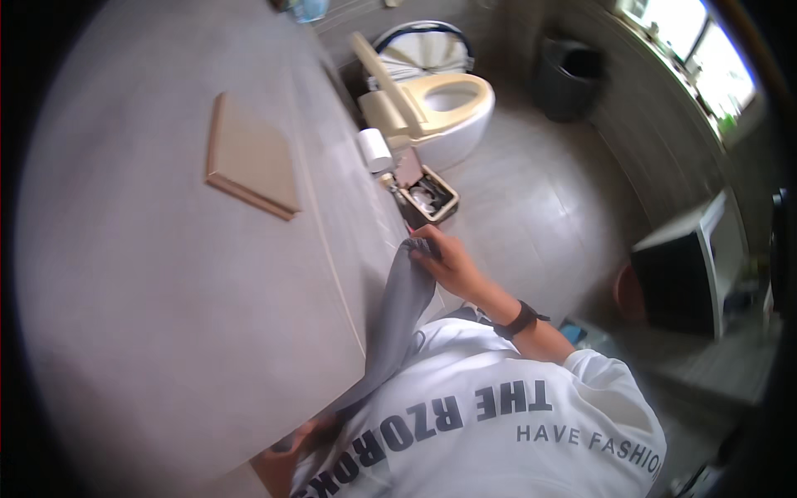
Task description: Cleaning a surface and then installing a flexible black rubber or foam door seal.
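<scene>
A length of grey cloth is stretched along the wall edge in front of my white shirt. My right hand, with a black watch on its wrist, is closed round the cloth's upper end, which bunches between thumb and fingers. At the lower left, my left hand is closed at the cloth's other end. That hand is dim, and the shirt and wall edge cover part of it. I cannot tell whether the cloth is a towel or a garment.
A grey wall with a beige square panel stands close on my left. Ahead are a toilet with raised lid, a paper roll, and a lidded waste bin. A dark bin and a black-fronted white cabinet stand right.
</scene>
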Action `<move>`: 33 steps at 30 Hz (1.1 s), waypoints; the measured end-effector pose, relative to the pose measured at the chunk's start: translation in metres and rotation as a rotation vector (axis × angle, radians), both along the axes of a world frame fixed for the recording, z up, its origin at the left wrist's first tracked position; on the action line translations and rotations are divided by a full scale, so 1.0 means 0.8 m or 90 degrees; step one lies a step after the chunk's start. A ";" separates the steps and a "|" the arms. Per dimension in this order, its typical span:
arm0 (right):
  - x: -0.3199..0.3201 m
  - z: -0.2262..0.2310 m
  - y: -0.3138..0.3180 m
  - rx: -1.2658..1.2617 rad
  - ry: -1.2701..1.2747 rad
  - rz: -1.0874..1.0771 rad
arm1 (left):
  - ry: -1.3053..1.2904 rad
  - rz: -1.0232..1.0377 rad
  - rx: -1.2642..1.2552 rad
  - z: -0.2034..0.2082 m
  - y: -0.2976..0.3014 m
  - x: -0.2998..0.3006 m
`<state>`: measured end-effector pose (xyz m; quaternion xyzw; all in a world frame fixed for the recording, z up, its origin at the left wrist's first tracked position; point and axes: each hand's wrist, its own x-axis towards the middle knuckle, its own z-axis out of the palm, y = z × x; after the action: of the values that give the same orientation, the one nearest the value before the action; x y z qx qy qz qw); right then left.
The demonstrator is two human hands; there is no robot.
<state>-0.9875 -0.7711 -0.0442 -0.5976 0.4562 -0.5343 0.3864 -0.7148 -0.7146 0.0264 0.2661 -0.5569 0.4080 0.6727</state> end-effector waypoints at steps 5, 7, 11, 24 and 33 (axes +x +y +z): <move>0.004 0.001 -0.039 0.021 0.097 0.107 | 0.090 0.213 0.031 -0.023 0.024 -0.002; 0.002 0.000 -0.043 0.001 0.077 0.142 | 0.151 0.306 0.045 -0.042 0.042 -0.001; -0.039 -0.003 -0.055 0.064 0.114 0.260 | 0.319 0.408 0.092 -0.048 0.053 -0.072; -0.140 0.010 -0.124 -0.103 0.037 0.324 | 0.598 0.348 0.249 -0.029 0.036 -0.208; -0.039 0.026 -0.144 -0.218 -0.047 0.356 | 0.469 0.423 0.325 -0.018 0.055 -0.133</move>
<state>-1.0188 -0.8862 -0.0237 -0.7360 0.1636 -0.4978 0.4287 -0.8209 -0.6706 0.0124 0.7069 -0.2521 0.3300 0.5726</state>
